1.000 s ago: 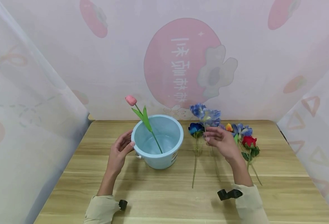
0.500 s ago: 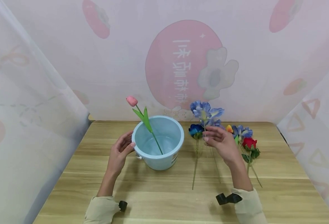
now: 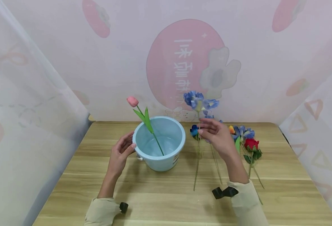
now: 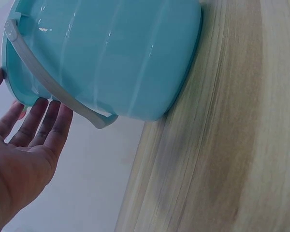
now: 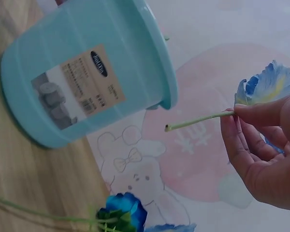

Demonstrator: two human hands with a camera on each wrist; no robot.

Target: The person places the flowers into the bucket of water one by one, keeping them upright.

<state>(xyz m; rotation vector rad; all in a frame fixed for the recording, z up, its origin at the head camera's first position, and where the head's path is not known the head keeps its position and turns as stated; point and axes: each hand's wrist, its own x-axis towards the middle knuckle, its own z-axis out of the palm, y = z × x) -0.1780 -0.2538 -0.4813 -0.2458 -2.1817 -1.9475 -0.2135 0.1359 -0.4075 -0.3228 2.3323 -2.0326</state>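
A light blue bucket (image 3: 161,163) stands upright on the table, a pink tulip (image 3: 132,101) leaning over its far left rim. At the bucket's left side, my left hand (image 3: 121,154) holds the rim with thumb and curved fingers. My right hand (image 3: 215,135) pinches the thin green stem of a pale blue, iris-like artificial flower (image 3: 199,102) between thumb and fingers, right of the bucket. The flower is upright and raised. In the right wrist view, the cut end of its stem (image 5: 198,122) sticks out below the fingers, apart from the bucket.
A dark blue rose (image 3: 194,131) lies right of the bucket, partly behind my right hand. Further right lie a red rose (image 3: 251,144), another blue flower (image 3: 246,133) and an orange-yellow bloom (image 3: 232,129) on the wooden table (image 3: 160,201). A printed cloth (image 3: 120,62) hangs behind.
My right hand has lifted the blue flower and carried it a little left, towards the bucket. My left hand, the bucket and the tulip stay in place.
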